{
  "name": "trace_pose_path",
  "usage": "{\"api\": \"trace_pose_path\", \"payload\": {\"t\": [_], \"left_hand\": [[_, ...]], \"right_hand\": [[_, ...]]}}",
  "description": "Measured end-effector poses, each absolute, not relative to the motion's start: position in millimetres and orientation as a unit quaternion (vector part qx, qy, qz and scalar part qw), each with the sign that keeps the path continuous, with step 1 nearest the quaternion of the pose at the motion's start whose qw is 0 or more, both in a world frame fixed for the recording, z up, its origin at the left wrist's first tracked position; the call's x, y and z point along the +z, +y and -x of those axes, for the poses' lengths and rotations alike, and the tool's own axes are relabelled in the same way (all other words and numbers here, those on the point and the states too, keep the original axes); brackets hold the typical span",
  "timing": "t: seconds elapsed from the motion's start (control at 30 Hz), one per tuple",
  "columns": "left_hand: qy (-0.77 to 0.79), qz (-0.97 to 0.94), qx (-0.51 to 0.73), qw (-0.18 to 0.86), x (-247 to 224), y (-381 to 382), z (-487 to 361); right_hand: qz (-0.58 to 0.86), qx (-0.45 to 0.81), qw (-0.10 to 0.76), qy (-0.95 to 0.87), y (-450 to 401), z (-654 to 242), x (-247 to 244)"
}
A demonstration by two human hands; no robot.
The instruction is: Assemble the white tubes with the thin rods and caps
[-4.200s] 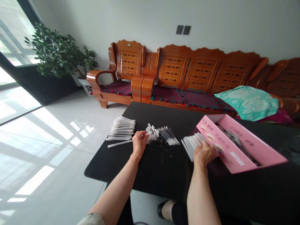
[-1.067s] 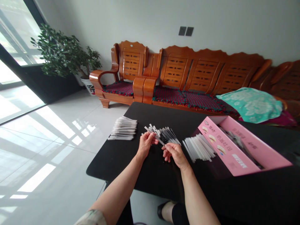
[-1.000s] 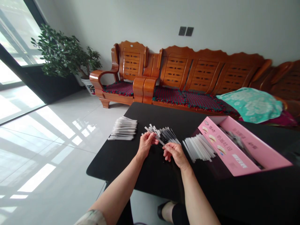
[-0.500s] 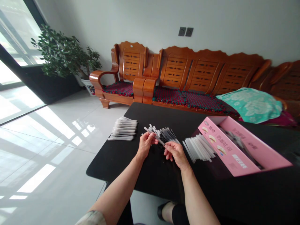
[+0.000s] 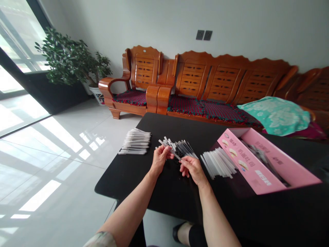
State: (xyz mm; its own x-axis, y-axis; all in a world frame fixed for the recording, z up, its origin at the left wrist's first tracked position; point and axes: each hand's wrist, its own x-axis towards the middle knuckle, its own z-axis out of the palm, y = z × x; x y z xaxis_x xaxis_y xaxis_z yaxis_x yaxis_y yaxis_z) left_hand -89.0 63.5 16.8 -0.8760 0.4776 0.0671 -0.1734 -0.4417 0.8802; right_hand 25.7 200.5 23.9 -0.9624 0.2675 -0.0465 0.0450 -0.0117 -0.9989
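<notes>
Between my two hands a slim white pen (image 5: 176,156) is held slantwise above the black table. My left hand (image 5: 160,157) pinches its upper left part, and the fingertips of my right hand (image 5: 191,167) close on its lower right end. Just beyond the fingers lie short white pieces (image 5: 168,141), small black parts partly hidden by the hands, and a bundle of dark thin pen refills (image 5: 185,148). Translucent white pen barrels (image 5: 218,163) are heaped right of my right hand. Left of my left hand, white pens with dark ends (image 5: 135,141) lie in a stack.
A pink open box (image 5: 259,171) with dark contents stands on the right of the black table (image 5: 123,178). Behind are a wooden sofa (image 5: 192,79) and a turquoise cloth (image 5: 277,115). A potted plant (image 5: 74,61) stands by the glass door.
Almost nothing differs. Both hands keep the same grip on the pen, and the view has shifted very slightly.
</notes>
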Motion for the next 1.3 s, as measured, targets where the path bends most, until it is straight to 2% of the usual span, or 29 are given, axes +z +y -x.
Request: {"api": "trace_pose_path", "payload": {"t": [0.3, 0.57, 0.63, 0.83, 1.07, 1.3], "left_hand": [[0.498, -0.149, 0.833, 0.192, 17.4, 63.3, 88.9], [0.491, -0.098, 0.856, 0.130, 15.5, 61.0, 95.6], [0.486, -0.094, 0.859, 0.130, 15.2, 61.0, 96.4], [0.468, -0.051, 0.877, 0.098, 12.8, 58.6, 100.2], [0.467, -0.041, 0.878, 0.094, 12.5, 56.7, 101.9], [0.483, -0.071, 0.865, 0.115, 13.8, 61.3, 96.3]], "right_hand": [[0.116, 0.686, 0.066, -0.716, 198.4, -26.3, 26.6], [0.187, 0.652, 0.182, -0.712, 208.5, -26.1, 22.7], [0.200, 0.626, 0.205, -0.726, 210.6, -25.6, 19.7], [0.177, 0.533, 0.204, -0.802, 213.1, -26.7, 15.1], [0.160, 0.335, 0.231, -0.899, 215.1, -22.7, 7.3], [0.138, 0.430, 0.247, -0.857, 205.2, -21.7, 16.7]]}}
